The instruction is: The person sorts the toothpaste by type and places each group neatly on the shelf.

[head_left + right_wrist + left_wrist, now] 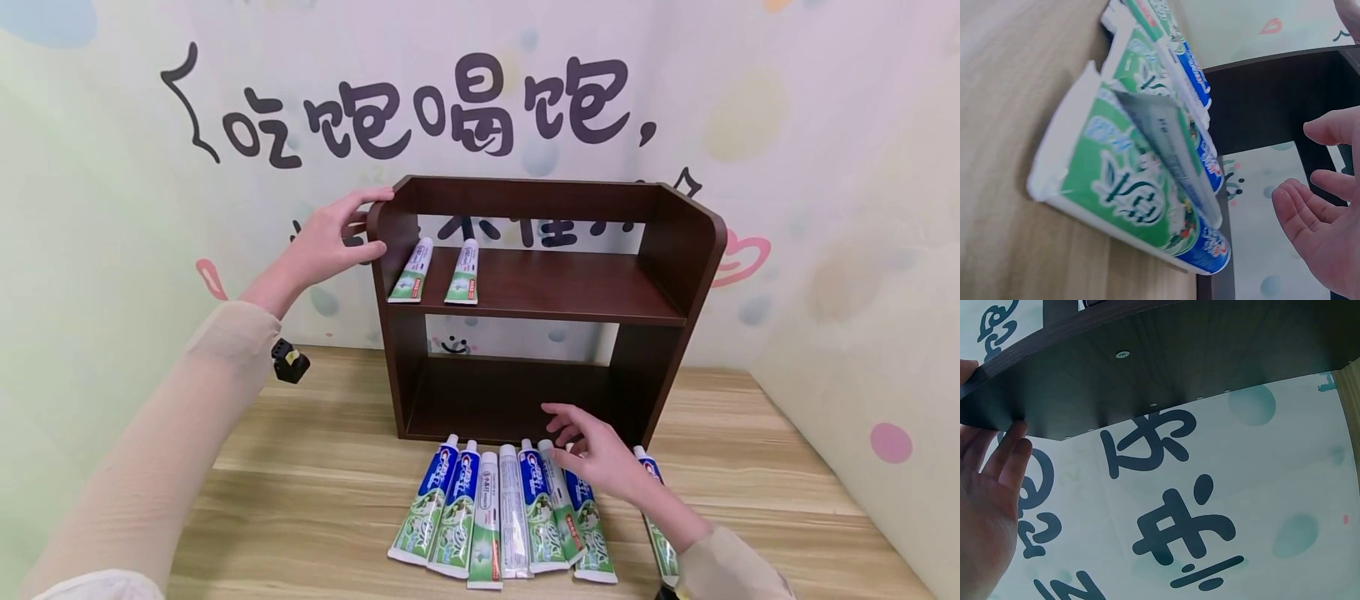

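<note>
At the upper left of a dark brown two-tier shelf [547, 286], my left hand [326, 237] holds the side panel, thumb at its front edge. The left wrist view shows the fingers of the left hand [994, 494] at the panel's other edge. My right hand [600, 454] hovers over the right end of a row of toothpaste tubes, fingers loosely bent around nothing. Below it lie a green-and-white toothpaste tube [564, 508] and a blue-and-green toothpaste tube [592, 533]. In the right wrist view the right hand [1325, 212] is apart from the tubes.
Two toothpaste tubes, one at the left panel [411, 273] and another beside it [462, 275], stand tilted on the upper tier. Farther right on the wooden table [300, 483] lies a separate toothpaste tube [660, 529]. A printed wall [480, 50] rises behind the shelf.
</note>
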Motion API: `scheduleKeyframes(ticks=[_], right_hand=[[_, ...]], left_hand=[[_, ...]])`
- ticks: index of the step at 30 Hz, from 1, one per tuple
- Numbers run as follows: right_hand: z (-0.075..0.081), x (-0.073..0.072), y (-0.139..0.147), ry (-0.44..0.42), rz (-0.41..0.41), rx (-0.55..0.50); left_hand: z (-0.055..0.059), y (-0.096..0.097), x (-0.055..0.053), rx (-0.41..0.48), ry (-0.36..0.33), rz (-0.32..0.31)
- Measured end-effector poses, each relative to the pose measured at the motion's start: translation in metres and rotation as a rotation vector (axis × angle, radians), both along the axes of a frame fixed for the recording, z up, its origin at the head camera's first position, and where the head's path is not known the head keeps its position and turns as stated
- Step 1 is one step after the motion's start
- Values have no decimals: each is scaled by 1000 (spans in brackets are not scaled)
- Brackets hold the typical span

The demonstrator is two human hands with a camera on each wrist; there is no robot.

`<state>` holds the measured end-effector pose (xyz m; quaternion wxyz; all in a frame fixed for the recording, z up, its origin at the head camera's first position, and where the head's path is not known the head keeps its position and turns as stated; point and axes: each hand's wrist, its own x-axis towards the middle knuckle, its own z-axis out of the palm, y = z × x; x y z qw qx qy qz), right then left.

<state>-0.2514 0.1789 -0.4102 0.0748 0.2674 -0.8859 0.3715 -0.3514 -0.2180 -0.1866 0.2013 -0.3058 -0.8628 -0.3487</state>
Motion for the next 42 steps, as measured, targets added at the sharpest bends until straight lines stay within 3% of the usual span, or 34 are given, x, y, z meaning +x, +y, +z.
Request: scheduleKeyframes(ticks=[23, 42], right_hand=[[-23, 12, 6, -178, 14, 83], [-22, 11, 20, -247, 29, 166]], left_hand=[[-1, 0, -1, -8, -8, 11], [0, 1, 1, 5, -25, 3]])
